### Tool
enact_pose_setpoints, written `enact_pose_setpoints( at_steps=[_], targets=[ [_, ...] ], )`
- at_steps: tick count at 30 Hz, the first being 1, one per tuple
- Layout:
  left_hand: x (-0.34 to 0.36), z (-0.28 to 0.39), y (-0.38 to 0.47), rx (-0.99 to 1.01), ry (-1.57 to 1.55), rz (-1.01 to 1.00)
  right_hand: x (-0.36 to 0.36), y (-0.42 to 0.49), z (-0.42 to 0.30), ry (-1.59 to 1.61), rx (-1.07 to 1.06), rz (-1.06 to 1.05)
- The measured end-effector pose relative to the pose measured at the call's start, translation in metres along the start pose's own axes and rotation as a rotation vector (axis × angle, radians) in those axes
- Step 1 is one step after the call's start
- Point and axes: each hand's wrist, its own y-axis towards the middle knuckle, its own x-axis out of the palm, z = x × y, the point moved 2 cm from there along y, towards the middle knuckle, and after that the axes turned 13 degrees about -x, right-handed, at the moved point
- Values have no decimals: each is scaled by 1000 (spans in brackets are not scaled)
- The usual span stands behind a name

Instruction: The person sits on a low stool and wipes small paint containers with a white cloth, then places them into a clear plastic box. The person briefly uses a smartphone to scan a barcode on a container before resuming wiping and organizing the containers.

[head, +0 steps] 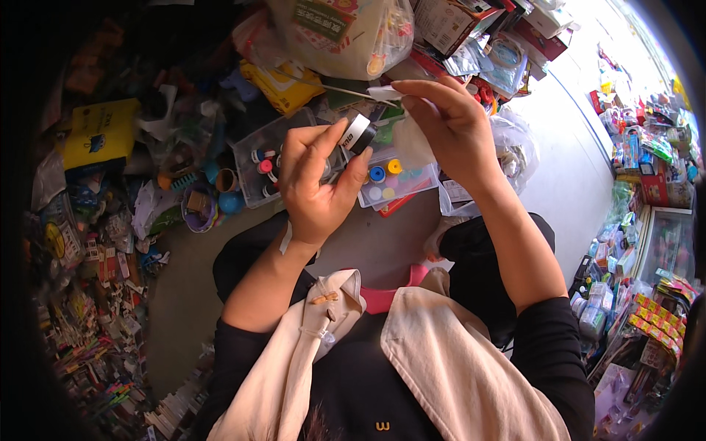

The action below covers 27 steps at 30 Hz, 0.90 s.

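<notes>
My left hand [315,179] grips a small black cylinder [358,134] with a white band that bears writing, pinched between thumb and fingers. To its right, my right hand [455,129] pinches a small white slip [384,93] between thumb and forefinger. A thin pale stick [342,90] runs up to that slip; whether the fingers also hold it I cannot tell. Translucent white sheeting [415,144] hangs below the right fingers. Under my hands lies a clear plastic box [242,179] with small capped pots. Beside it, a clear tray [411,190] carries blue and yellow round caps.
A yellow packet [282,88] and a full plastic bag [350,41] lie beyond the boxes. At left are a purple basket [199,207] and a yellow bag [100,134]. Cartons [449,25] are piled at the far right. Densely packed goods line both sides.
</notes>
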Motion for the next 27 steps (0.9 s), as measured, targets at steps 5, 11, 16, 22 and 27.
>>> enact_pose_setpoints(
  at_steps=[5, 11, 16, 22, 27],
  targets=[
    [1, -4, 2, -88, -25, 2, 0, 3, -18, 83, -257, 55],
    [3, -3, 2, -141, -24, -3, 27, -4, -27, 51, -311, -2],
    [1, 0, 3, -85, 34, -46, 39, -10, -13, 418, 115, 96],
    [-1, 1, 3, -84, -3, -85, 37, -12, -12, 629, 317, -50],
    [-3, 0, 3, -67, -6, -96, 35, -10, -12, 707, 317, -7]
  ],
)
